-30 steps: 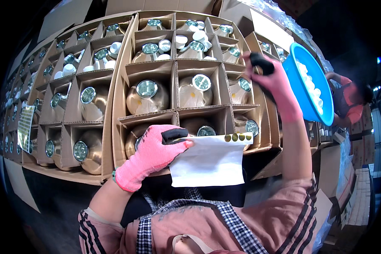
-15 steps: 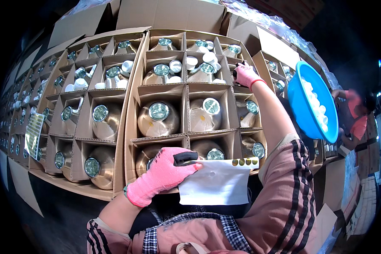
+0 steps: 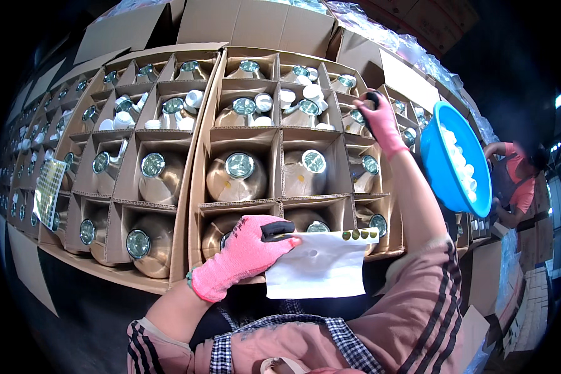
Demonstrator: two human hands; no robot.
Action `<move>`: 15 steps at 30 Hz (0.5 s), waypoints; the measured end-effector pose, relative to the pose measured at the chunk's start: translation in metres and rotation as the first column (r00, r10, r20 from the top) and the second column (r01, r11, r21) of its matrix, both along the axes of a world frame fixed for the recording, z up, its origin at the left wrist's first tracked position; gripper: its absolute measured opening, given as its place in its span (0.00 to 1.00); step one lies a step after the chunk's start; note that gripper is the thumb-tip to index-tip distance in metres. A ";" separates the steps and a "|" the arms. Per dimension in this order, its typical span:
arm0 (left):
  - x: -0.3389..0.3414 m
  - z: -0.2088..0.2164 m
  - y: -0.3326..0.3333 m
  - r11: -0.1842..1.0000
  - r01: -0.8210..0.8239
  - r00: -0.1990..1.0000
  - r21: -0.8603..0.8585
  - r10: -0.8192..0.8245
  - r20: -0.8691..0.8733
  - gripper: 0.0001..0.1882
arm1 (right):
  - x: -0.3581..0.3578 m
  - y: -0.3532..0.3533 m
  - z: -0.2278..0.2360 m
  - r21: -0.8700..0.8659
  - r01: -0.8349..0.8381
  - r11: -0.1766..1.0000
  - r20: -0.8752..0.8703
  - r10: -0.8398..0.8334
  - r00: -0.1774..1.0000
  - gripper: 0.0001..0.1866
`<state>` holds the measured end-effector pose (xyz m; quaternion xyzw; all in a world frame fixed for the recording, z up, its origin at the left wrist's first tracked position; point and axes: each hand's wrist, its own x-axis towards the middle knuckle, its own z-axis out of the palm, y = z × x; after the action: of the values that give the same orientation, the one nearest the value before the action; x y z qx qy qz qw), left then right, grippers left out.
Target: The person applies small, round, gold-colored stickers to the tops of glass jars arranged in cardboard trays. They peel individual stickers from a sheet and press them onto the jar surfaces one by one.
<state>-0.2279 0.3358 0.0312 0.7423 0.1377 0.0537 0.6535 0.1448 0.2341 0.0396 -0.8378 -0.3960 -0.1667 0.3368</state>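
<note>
As a gloved left hand (image 3: 246,254) pinches a sticker sheet (image 3: 318,271) over the near edge of a cardboard box (image 3: 321,138), the right hand (image 3: 378,117) curls beside a bottle (image 3: 356,127) toward the far right corner, its grip impossible to tell, near a blue basin (image 3: 435,156).

Your right hand (image 3: 383,121), down over the second bottle (image 3: 352,126) from the back in the box's (image 3: 196,181) right-hand column half a second ago, is now drawn back rightward, leaving that bottle's mouth (image 3: 357,116) uncovered.
</note>
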 end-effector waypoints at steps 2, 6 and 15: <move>-0.004 0.000 -0.001 0.999 -0.031 0.998 0.013 0.030 0.057 0.13 | -0.071 -0.011 0.045 0.175 -0.079 0.981 -0.471 0.155 0.868 0.14; -0.001 -0.003 -0.003 0.999 -0.033 0.993 0.034 0.029 0.114 0.13 | -0.188 -0.055 0.100 -0.283 -0.488 0.825 -0.335 0.392 0.857 0.12; -0.002 -0.001 -0.006 0.997 -0.075 0.990 0.017 0.073 0.119 0.10 | -0.233 -0.073 0.096 -0.418 -0.510 0.752 -0.362 0.377 0.852 0.07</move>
<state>-0.2294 0.3300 0.0302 0.7393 0.1257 0.1234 0.6499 -0.0886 0.1616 0.1360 -0.7904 -0.5674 0.1363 0.1864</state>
